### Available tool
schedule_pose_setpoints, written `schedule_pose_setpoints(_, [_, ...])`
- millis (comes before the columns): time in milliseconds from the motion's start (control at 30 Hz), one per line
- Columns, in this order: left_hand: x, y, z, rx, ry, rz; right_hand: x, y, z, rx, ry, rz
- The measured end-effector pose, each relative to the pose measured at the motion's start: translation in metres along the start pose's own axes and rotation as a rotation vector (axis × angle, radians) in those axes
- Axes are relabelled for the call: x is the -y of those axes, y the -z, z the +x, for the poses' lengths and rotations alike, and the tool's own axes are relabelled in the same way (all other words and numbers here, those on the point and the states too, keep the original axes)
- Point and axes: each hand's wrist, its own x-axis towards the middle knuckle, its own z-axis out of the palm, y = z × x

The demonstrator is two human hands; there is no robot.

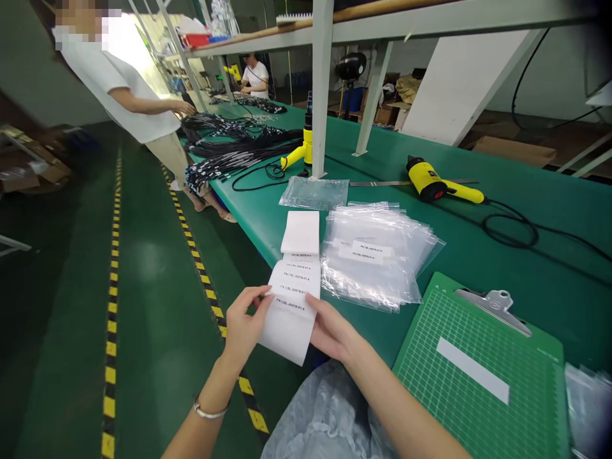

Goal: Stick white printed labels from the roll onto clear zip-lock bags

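A strip of white labels [285, 331] printed with black part numbers hangs over the bench's front edge, between my two hands. My left hand [245, 324] pinches its left edge between thumb and fingers. On the opposite edge, my right hand [333, 328] grips the strip, thumb on top and fingers beneath. The folded rest of the strip [301, 231] lies on the green bench. Just right of it is a pile of clear plastic bags [368, 280], the top one bearing printed labels.
A green clipboard [421, 370] with a white strip [473, 371] lies at right. Behind are an empty clear bag [315, 192], a yellow heat gun [425, 180], another upright heat gun [307, 145] and a metal post [321, 95]. A person [124, 89] stands by bundled black cables [239, 150].
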Motion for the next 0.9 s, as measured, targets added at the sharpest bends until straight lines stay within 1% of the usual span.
schedule_pose_setpoints(67, [-0.002, 0.001, 0.001, 0.000, 0.049, 0.002, -0.009, 0.004, -0.007, -0.032, 0.117, -0.230])
schedule_pose_setpoints(133, [-0.008, 0.002, 0.002, -0.023, 0.038, 0.076, -0.015, 0.008, -0.011, -0.099, 0.199, -0.372])
schedule_pose_setpoints(167, [-0.013, 0.002, 0.002, -0.049, -0.007, 0.142, -0.018, 0.010, -0.013, -0.125, 0.236, -0.389])
schedule_pose_setpoints(200, [-0.019, 0.002, 0.001, -0.071, -0.082, 0.220, -0.019, 0.011, -0.014, -0.141, 0.276, -0.406])
schedule_pose_setpoints(233, [-0.025, 0.001, 0.000, -0.079, -0.179, 0.299, -0.019, 0.011, -0.015, -0.150, 0.333, -0.470])
schedule_pose_setpoints(267, [-0.031, 0.000, -0.001, -0.059, -0.286, 0.364, -0.019, 0.011, -0.016, -0.154, 0.396, -0.565])
schedule_pose_setpoints(333, [-0.041, -0.005, -0.004, 0.053, -0.459, 0.420, -0.016, 0.009, -0.018, -0.146, 0.508, -0.796])
schedule_pose_setpoints(367, [-0.044, -0.007, -0.006, 0.113, -0.503, 0.424, -0.015, 0.008, -0.019, -0.137, 0.548, -0.902])
schedule_pose_setpoints(400, [-0.045, -0.010, -0.007, 0.157, -0.518, 0.412, -0.013, 0.006, -0.020, -0.128, 0.571, -0.979])
schedule_pose_setpoints(500, [-0.044, -0.016, -0.008, 0.197, -0.461, 0.318, -0.007, 0.002, -0.024, -0.113, 0.584, -1.075])
schedule_pose_setpoints(633, [-0.040, -0.015, -0.004, 0.262, -0.390, 0.164, -0.001, -0.001, -0.027, -0.086, 0.598, -1.166])
schedule_pose_setpoints(700, [-0.039, -0.013, -0.002, 0.307, -0.319, 0.112, 0.000, -0.001, -0.027, -0.085, 0.604, -1.204])
schedule_pose_setpoints(767, [-0.040, -0.011, -0.001, 0.310, -0.250, 0.099, 0.001, -0.001, -0.027, -0.105, 0.610, -1.234])
schedule_pose_setpoints(833, [-0.040, -0.011, -0.002, 0.281, -0.253, 0.100, 0.001, -0.001, -0.028, -0.125, 0.611, -1.239])
schedule_pose_setpoints(900, [-0.041, -0.012, -0.002, 0.255, -0.313, 0.112, 0.001, -0.002, -0.030, -0.124, 0.612, -1.233])
